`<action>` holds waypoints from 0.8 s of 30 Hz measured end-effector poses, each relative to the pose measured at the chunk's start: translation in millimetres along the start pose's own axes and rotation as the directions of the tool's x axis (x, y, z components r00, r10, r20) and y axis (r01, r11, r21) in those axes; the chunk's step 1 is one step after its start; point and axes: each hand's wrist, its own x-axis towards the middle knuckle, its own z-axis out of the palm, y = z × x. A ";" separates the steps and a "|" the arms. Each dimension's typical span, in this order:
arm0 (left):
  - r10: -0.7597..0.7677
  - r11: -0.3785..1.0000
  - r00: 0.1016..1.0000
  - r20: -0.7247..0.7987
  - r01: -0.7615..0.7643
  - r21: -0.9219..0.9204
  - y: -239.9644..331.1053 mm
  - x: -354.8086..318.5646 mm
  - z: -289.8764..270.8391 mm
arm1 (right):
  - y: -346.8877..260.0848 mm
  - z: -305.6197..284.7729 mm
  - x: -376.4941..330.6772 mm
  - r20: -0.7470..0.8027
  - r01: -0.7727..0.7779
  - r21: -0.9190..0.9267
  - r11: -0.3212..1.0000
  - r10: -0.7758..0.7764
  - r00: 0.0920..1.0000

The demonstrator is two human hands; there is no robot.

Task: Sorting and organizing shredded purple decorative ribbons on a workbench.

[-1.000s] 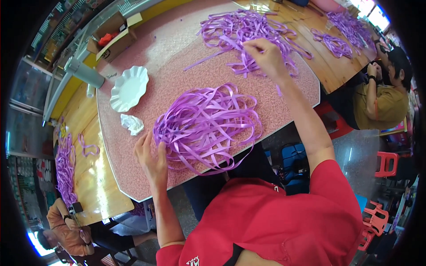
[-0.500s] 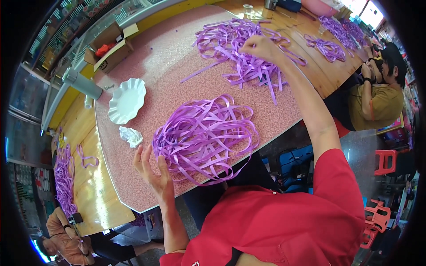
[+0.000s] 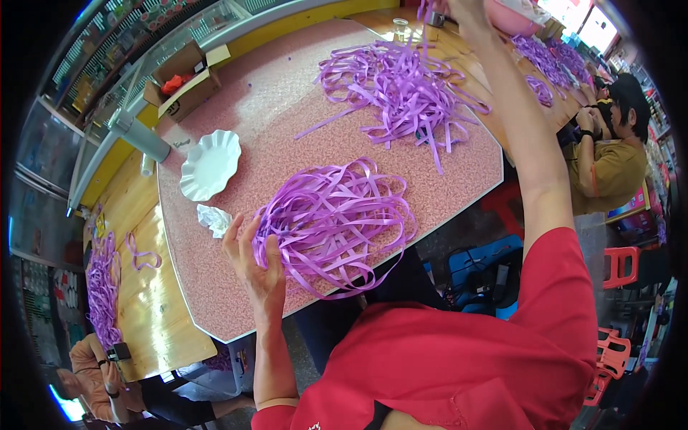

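A looped bundle of shiny purple ribbons (image 3: 344, 222) lies on the pink speckled table mat in front of me. At its left end is my left hand (image 3: 259, 269), fingers apart and bent, touching the gathered ribbon edge. Farther off, a looser pile of purple ribbons (image 3: 401, 86) spreads across the mat's far right side. My right hand (image 3: 462, 8) is raised beyond that pile, partly cut off by the upper edge of the view. It is closed on a purple ribbon (image 3: 424, 32) that hangs down toward the pile.
A white scalloped dish (image 3: 211, 166), crumpled tissue (image 3: 214, 220) and grey-green bottle (image 3: 140, 136) stand left. An open cardboard box (image 3: 188, 82) is behind them. A clear cup (image 3: 400, 30) is at the far edge. Co-workers (image 3: 605, 158) sit at both sides near more ribbons (image 3: 104, 287).
My right hand has risen from the far pile toward the upper edge, pulling a ribbon up. My left hand has shifted slightly right, closer against the near bundle.
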 end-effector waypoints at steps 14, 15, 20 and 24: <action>0.134 0.801 0.983 0.129 -0.030 -0.598 59.4 50.2 54.7 | -112.8 89.7 -169.9 0.678 -0.513 0.374 0.773 0.151 0.720; 0.129 0.802 0.987 0.093 -0.049 -0.596 62.0 53.8 65.8 | -111.0 97.9 -185.4 0.689 -0.523 0.372 0.766 0.150 0.709; 0.045 0.481 0.952 0.304 0.246 -0.841 58.4 46.3 82.3 | -101.3 115.7 -225.7 0.710 -0.707 0.411 0.575 0.284 0.644; -0.087 0.291 0.892 0.444 0.449 -0.845 35.0 29.6 75.8 | -83.1 110.0 -223.7 0.651 -0.664 0.478 0.575 0.275 0.707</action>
